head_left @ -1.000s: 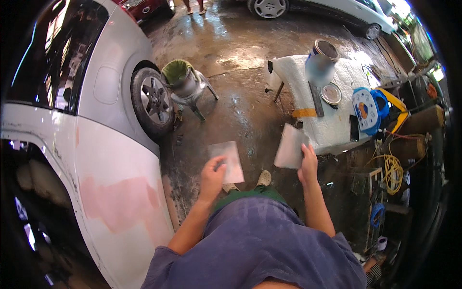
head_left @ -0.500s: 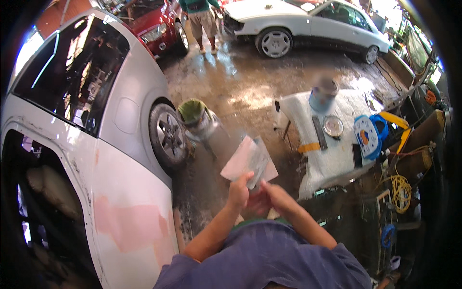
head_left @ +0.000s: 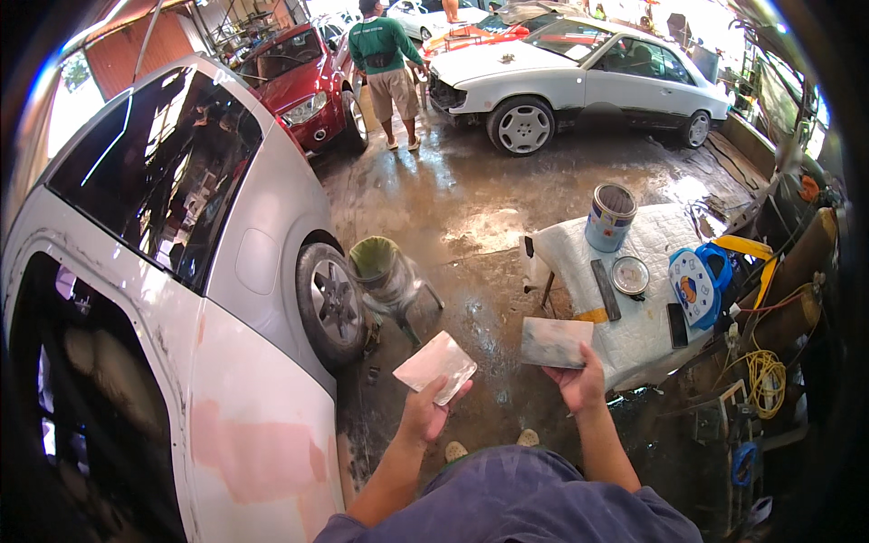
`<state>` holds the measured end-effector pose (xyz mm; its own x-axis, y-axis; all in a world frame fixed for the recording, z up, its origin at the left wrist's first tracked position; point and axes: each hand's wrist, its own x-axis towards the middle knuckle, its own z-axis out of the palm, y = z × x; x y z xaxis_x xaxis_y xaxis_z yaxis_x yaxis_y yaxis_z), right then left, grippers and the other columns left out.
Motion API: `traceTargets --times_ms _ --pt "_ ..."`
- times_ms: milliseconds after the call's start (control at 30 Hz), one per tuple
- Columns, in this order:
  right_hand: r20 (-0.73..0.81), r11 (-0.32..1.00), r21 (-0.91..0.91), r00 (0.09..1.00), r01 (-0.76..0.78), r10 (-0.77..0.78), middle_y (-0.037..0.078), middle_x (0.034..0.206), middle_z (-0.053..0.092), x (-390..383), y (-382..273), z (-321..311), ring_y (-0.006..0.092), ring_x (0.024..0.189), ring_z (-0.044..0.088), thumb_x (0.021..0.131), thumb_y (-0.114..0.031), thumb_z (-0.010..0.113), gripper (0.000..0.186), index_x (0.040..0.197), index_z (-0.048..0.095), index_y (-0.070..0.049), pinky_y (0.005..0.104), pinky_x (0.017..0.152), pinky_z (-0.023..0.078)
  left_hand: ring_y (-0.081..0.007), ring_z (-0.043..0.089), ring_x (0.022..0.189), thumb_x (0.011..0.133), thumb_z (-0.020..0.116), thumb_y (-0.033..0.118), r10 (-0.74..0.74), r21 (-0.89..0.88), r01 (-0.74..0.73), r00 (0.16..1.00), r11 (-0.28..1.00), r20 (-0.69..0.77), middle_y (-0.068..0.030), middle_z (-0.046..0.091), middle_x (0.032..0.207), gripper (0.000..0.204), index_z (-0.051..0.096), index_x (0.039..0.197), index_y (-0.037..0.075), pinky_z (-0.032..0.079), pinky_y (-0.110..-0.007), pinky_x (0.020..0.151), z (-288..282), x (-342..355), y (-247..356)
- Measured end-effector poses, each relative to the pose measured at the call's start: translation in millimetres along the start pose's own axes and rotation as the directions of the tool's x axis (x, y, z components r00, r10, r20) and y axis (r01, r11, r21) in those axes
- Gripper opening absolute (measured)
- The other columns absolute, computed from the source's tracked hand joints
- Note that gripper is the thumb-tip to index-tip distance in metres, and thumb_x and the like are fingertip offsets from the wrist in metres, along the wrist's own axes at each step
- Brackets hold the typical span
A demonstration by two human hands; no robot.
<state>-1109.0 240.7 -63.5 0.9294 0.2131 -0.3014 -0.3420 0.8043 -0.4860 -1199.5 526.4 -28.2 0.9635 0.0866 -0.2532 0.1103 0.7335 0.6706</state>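
Note:
My left hand (head_left: 424, 413) pinches a thin pinkish-white rectangular plate (head_left: 431, 360) by its lower edge, thumb on top. Apart from it, to the right, my right hand (head_left: 581, 385) grips a second thin rectangular plate (head_left: 554, 342), which is pale with a grey smear along its face. Both plates are held over the wet floor in front of my body. To my left, the white car's panel carries a pink filler patch (head_left: 253, 452). The covered table (head_left: 566, 240) with a blue-grey tin can (head_left: 610, 219) is nearest my right hand.
The table also bears a round lid (head_left: 629, 275), a dark flat bar (head_left: 606, 290) and a blue-and-white container (head_left: 695, 285). A bucket (head_left: 378, 271) stands on a stool by the car wheel (head_left: 331, 303). A person in green (head_left: 384, 54) stands far off, between parked cars.
The two plates, together half a second ago, are now apart: the right hand has moved right with one, the left slightly left and down with the other. The view has tilted up.

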Motion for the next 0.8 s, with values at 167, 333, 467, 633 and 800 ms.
traceTargets --times_ms 167,333,467,633,800 --pt "0.092 0.991 -0.091 0.992 0.094 -0.086 0.012 0.131 0.062 5 -20 -24 0.0299 0.120 0.060 0.098 -0.014 0.061 0.041 0.138 0.055 -0.009 0.0477 0.102 0.050 -0.0307 0.060 0.125 0.095 0.056 0.000 -0.104 0.163 0.097 0.994 0.982 0.030 -0.0128 0.057 0.139 0.054 0.042 0.147 0.001 0.054 -0.048 0.106 -14 7 -15" --pt "0.730 0.092 -0.637 0.637 0.765 -0.247 0.013 0.127 0.065 -19 17 70 0.0300 0.115 0.063 0.091 -0.003 0.066 0.033 0.123 0.070 -0.009 0.0419 0.100 0.049 -0.0229 0.063 0.116 0.087 0.056 -0.006 -0.090 0.518 0.028 0.991 0.855 0.096 -0.0095 0.059 0.134 0.061 0.045 0.146 0.002 0.053 -0.034 0.095 -29 40 -39" --pt "0.966 -0.102 -0.233 0.242 0.967 0.091 0.016 0.136 0.059 -64 24 127 0.0353 0.127 0.058 0.073 -0.007 0.077 0.057 0.128 0.066 -0.006 0.0487 0.109 0.047 -0.0209 0.057 0.120 0.092 0.065 0.010 -0.088 0.495 -0.152 0.899 0.856 0.429 -0.0101 0.057 0.135 0.060 0.043 0.147 0.001 0.044 -0.034 0.100 -6 48 -36" --pt "0.962 -0.097 -0.272 0.272 0.957 -0.007 0.015 0.134 0.061 -56 39 118 0.0339 0.123 0.061 0.071 -0.002 0.075 0.060 0.130 0.062 -0.001 0.0449 0.103 0.052 -0.0202 0.051 0.128 0.097 0.066 0.020 0.222 0.633 -0.529 0.837 0.565 0.500 -0.0107 0.053 0.140 0.064 0.037 0.151 0.001 0.039 -0.035 0.108 27 29 -35" --pt "0.921 -0.171 -0.382 0.359 0.908 -0.149 0.016 0.125 0.065 -38 53 101 0.0347 0.114 0.065 0.076 -0.003 0.073 0.053 0.128 0.064 -0.001 0.0430 0.098 0.055 -0.0221 0.039 0.142 0.098 0.062 0.011 0.231 0.656 -0.493 0.863 0.571 0.449 -0.0127 0.041 0.152 0.070 0.025 0.157 0.000 0.028 -0.037 0.120 27 14 -37"
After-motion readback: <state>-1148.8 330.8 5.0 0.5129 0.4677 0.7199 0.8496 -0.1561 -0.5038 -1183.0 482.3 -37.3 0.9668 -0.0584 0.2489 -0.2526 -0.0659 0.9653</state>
